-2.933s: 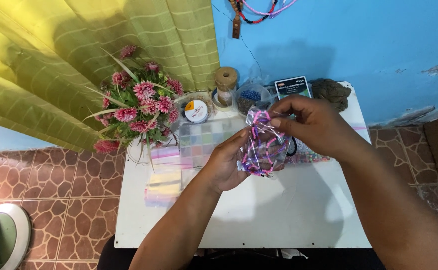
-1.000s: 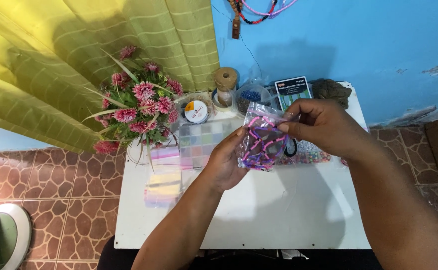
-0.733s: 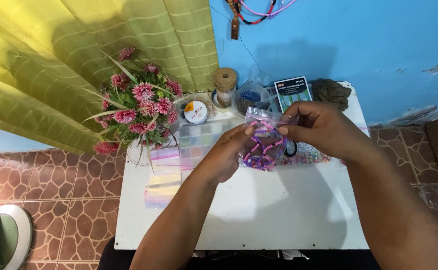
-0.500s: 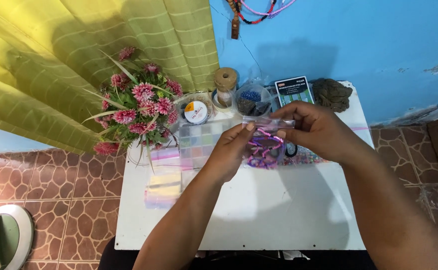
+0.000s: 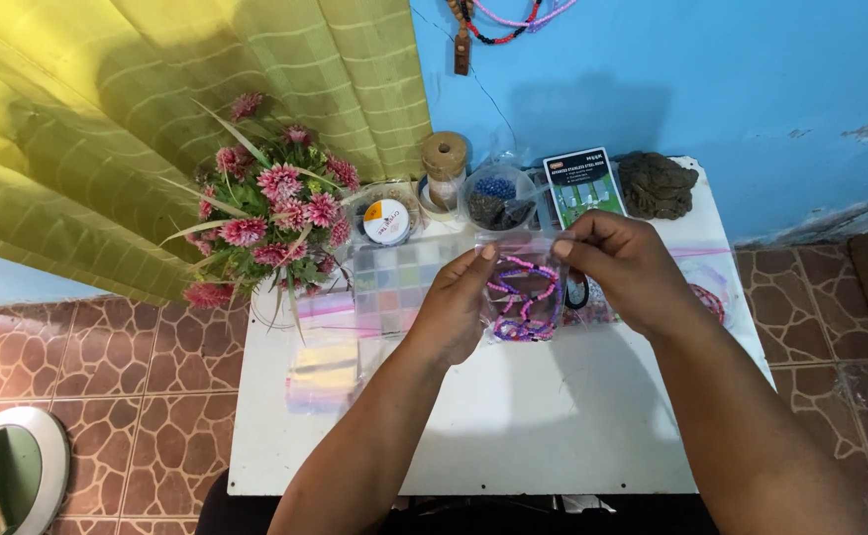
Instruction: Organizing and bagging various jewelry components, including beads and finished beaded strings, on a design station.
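Small clear plastic bag with pink and purple beaded strings inside (image 5: 523,297), held up over the middle of the white table (image 5: 473,436), not resting on it. Pinched at the top left corner by the left hand (image 5: 454,307), thumb and fingers pressed on the plastic. Pinched at the top right edge by the right hand (image 5: 624,267), fingertips closed on the rim. Both hands close together, the bag stretched between them.

Just behind the bag, a clear compartment box with coloured beads (image 5: 399,282). Further back, a round clear tub with a white and orange label (image 5: 386,220), a spool of brown twine (image 5: 445,163), a clear bowl with dark beads (image 5: 498,198) and a dark printed card package (image 5: 582,183). At the back right corner, a brown crumpled lump (image 5: 657,183). On the left, a bunch of pink artificial flowers (image 5: 275,213) and a pastel block stack (image 5: 325,367).

Possible trouble: with only fingertip pinches on thin plastic, easy to slip, and if the mouth is open and tilted, strings likely to fall out onto the table. Too strong pull apart, plastic perhaps tearing. Bead box near below, easy to knock.
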